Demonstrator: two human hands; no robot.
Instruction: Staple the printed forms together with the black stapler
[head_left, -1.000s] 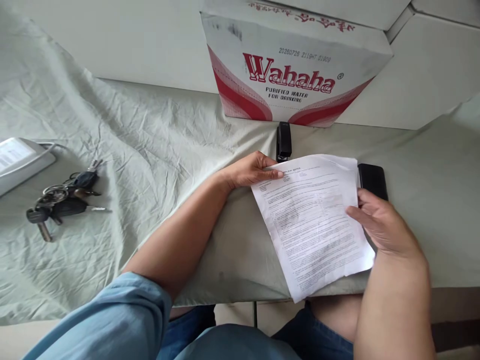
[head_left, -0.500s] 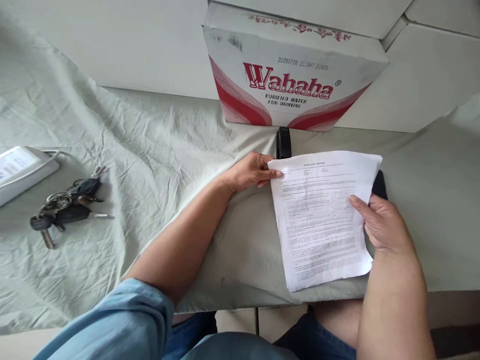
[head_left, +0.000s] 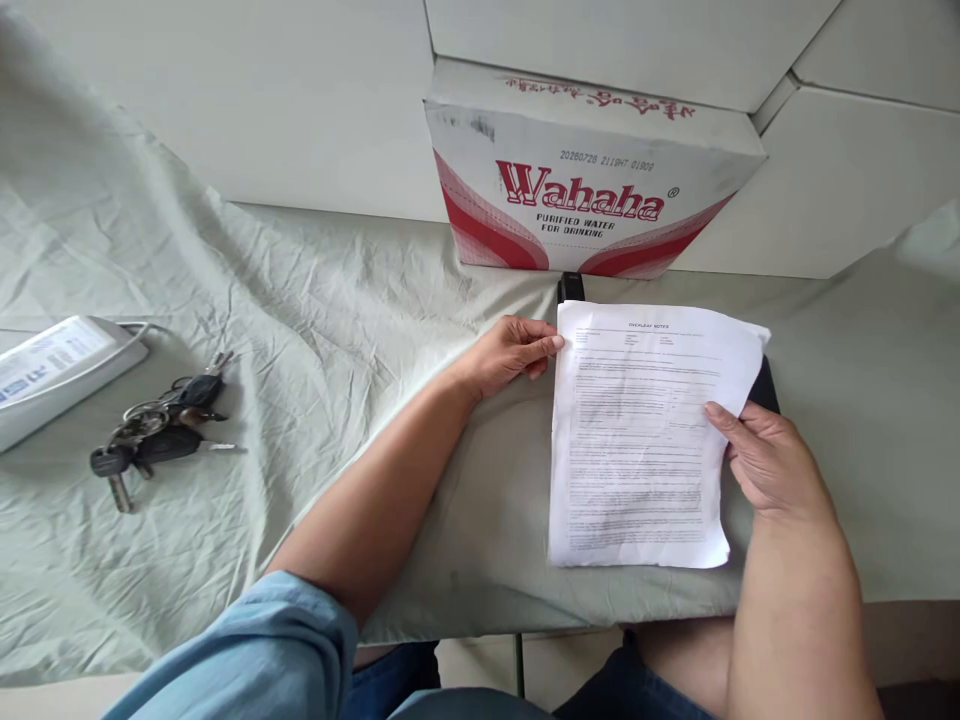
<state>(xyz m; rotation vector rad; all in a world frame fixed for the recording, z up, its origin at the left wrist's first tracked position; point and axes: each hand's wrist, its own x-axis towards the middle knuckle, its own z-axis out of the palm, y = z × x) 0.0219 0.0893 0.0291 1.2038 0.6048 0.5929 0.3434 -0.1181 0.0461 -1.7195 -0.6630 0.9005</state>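
The printed sheet of paper [head_left: 637,440] is lying flat and nearly square to you on the pale green cloth [head_left: 315,330], close to the near edge of the table. You are pinching its top left corner with your left hand [head_left: 510,355], thumb and fingers closing on the edge, and you are gripping its right edge with your right hand [head_left: 765,462], thumb lying on top of the page and the other fingers curling beneath. A black stapler [head_left: 570,287] is peeking out just beyond the sheet's top edge, and a black phone [head_left: 765,388] is showing partly from under the sheet's right side, just above your right hand. Behind the stapler, a red and white Wahaha water carton [head_left: 592,180] is standing against the white wall panels. Well apart to your left, a bunch of keys [head_left: 154,430] is resting on the wrinkled cloth, and near it, at the left border, a white device with a label [head_left: 56,375] is sitting with a cable running from it.
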